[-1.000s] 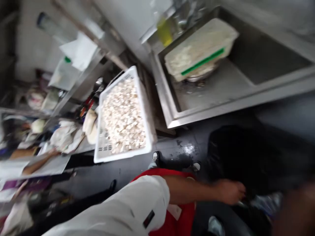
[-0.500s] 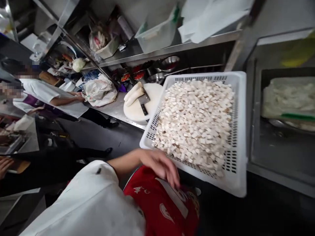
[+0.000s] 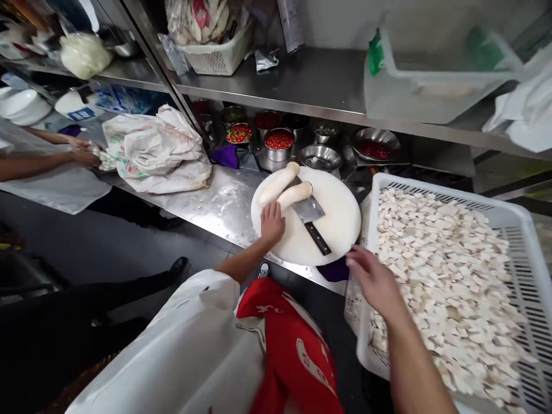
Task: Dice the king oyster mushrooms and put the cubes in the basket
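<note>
Two long, pale mushrooms [image 3: 278, 185] lie side by side on the round white board [image 3: 297, 247], ahead of the left hand [image 3: 272, 223], their long axes slanting away from the body and up to the right. The left hand is clearly the nearer: its fingers come over the near end of the right-hand mushroom, though I cannot tell whether they grip it or only rest there. The right hand [image 3: 373, 279] is well apart from the left, beyond the board's right edge and by the near-left rim of the basket [image 3: 365, 339], fingers loosely curled with nothing seen in them. Between the hands lies the cleaver [image 3: 318, 238], black handle sloping down to the right, across the line of the mushrooms, its butt towards the right hand; its blade lies flat, partly covered by the nearer mushroom. Counting up: two whole mushrooms, one cleaver, one board, one white basket, and diced pieces [image 3: 452, 276] far too many to number. Two purple cloths show, one [image 3: 334, 270] under the board's near edge and another [image 3: 224, 155] farther back. Behind stand metal bowls [image 3: 279, 141] (overlapping at the back, so no sure count), and a co-worker's two hands [image 3: 84, 152] are off to the left.
</note>
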Available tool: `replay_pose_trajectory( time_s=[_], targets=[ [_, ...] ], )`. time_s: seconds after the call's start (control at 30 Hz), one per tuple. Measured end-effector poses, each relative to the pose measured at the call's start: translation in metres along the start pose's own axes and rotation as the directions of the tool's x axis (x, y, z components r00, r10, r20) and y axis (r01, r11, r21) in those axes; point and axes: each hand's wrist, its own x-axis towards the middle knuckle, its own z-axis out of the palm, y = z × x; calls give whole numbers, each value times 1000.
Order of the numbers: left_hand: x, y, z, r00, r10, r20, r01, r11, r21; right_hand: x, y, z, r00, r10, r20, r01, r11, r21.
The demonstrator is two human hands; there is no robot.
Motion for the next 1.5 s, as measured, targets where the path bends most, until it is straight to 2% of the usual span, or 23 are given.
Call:
replay_pose_trajectory(
  time_s=[0.1,0.2,0.3,0.43,0.5,0.6,0.73,0.83,0.93,1.0,1.03,1.1,1.17,1.23,1.3,1.33,1.4,1.43,1.5],
  targets=[
    [-1,-7,-2,999,43,28,-41,998,-46,44,-43,52,995,-2,102,29,966,-258],
    [11,-15,-11,993,108,48,-104,991,-89,67,-59,92,993,71,90,-25,901,-433],
    [24,-17,-19,981,155,118,-146,986,-82,56,-60,101,981,144,127,-60,856,-514],
    [30,-7,-21,940,229,252,-218,973,-70,2,-50,91,935,294,200,-142,824,-549],
    [34,0,-18,914,275,298,-262,961,-84,-32,-42,86,905,380,192,-242,829,-504],
    [50,16,-7,897,306,320,-288,952,-101,-79,-31,83,899,421,121,-360,869,-340],
    [95,47,7,922,244,301,-205,966,-156,-121,-30,80,871,484,81,-471,871,-142],
    [131,60,2,940,219,263,-158,959,-235,-136,-33,74,866,490,95,-496,866,55],
    [159,45,-14,970,142,198,-97,971,-220,-139,-30,63,871,456,183,-490,832,261],
    [172,23,-26,978,-27,207,69,978,-199,-132,-25,53,872,413,263,-484,806,341],
    [176,11,-31,962,-140,234,191,958,-214,-126,-23,48,874,381,302,-475,800,365],
    [179,-11,-42,905,-316,286,397,868,-299,-111,-20,38,877,298,376,-444,802,399],
    [173,-28,-53,863,-389,323,503,732,-461,-91,-21,31,872,204,444,-394,831,392],
    [158,-41,-66,831,-408,379,552,517,-654,-69,-23,29,859,128,496,-334,873,354],
    [136,-49,-80,779,-416,470,590,230,-774,-50,-27,33,852,84,517,-288,899,328],
    [125,-52,-85,752,-417,511,596,98,-797,-41,-28,36,855,77,512,-279,902,329],
    [102,-53,-92,710,-425,561,578,-103,-809,-27,-28,43,869,93,486,-287,895,341],
    [92,-51,-92,704,-434,563,546,-177,-819,-22,-27,46,870,109,481,-302,889,345],
    [76,-47,-88,723,-470,506,421,-281,-862,-12,-24,50,863,121,491,-327,875,358]
  ],
)
